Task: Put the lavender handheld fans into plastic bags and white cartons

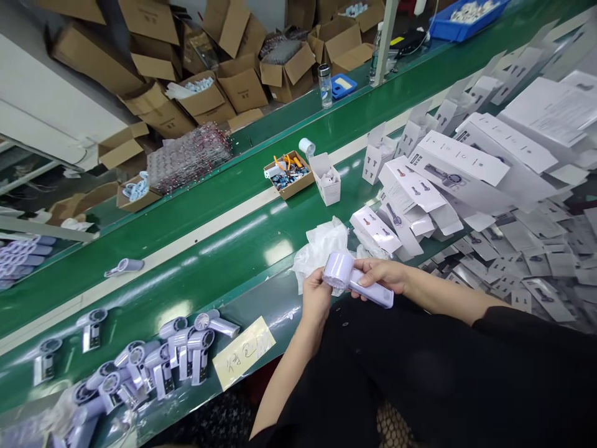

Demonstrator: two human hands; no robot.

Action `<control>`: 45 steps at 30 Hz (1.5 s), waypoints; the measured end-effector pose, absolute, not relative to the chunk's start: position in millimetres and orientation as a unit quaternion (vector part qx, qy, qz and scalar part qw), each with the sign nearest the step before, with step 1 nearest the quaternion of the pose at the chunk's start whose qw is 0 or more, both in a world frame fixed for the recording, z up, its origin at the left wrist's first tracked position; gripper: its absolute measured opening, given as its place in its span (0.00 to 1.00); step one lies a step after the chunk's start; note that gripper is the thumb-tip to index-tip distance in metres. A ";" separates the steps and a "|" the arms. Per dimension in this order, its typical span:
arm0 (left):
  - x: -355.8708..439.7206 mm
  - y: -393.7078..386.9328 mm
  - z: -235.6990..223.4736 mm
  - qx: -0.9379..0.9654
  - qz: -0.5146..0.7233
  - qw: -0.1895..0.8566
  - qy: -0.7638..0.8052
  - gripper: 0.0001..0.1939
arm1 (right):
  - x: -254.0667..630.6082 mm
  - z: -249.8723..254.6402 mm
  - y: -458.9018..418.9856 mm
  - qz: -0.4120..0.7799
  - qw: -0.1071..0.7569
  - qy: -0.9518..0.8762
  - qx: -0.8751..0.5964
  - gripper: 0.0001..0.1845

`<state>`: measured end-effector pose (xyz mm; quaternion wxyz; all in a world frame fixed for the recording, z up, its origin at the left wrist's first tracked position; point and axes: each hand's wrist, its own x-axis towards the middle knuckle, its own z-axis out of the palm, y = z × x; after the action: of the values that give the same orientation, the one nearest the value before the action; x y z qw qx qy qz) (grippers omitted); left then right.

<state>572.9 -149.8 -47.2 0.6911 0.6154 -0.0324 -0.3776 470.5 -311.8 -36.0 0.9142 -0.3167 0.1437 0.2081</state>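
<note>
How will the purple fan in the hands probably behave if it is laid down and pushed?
The purple fan would probably be stiff, as its shell looks like hard plastic. Its glossy surface may slip easily. The drum-shaped head could rock, but the long handle should limit rolling.

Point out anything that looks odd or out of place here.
Nothing looks plainly damaged or spilled. The oddest thing is one fan lying by the white strip, well apart from the heap of fans. Wrap also lies crumpled just beyond the left hand, though that may be normal here.
</note>
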 end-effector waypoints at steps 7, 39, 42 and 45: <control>589.4 -159.3 -53.3 0.597 -0.283 0.751 -0.015 0.14 | 465.3 -46.2 -305.9 0.159 0.843 0.218 -0.466 0.39; 588.3 -147.9 0.9 0.754 -0.236 0.543 -0.284 0.09 | 470.6 -29.1 -305.6 0.063 0.890 0.325 -0.313 0.16; 559.7 -175.5 -13.0 0.741 -0.326 0.540 -0.230 0.11 | 473.9 -33.1 -305.5 0.129 0.870 0.378 -0.288 0.13; 569.7 -174.8 -8.3 0.731 -0.365 0.532 -0.223 0.12 | 473.5 -33.9 -310.9 0.150 0.851 0.391 -0.317 0.15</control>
<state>569.7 -174.8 -8.3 0.5318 0.7311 -0.2231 -0.3647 473.5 -310.9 -33.9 0.8507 -0.3172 0.3912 0.1503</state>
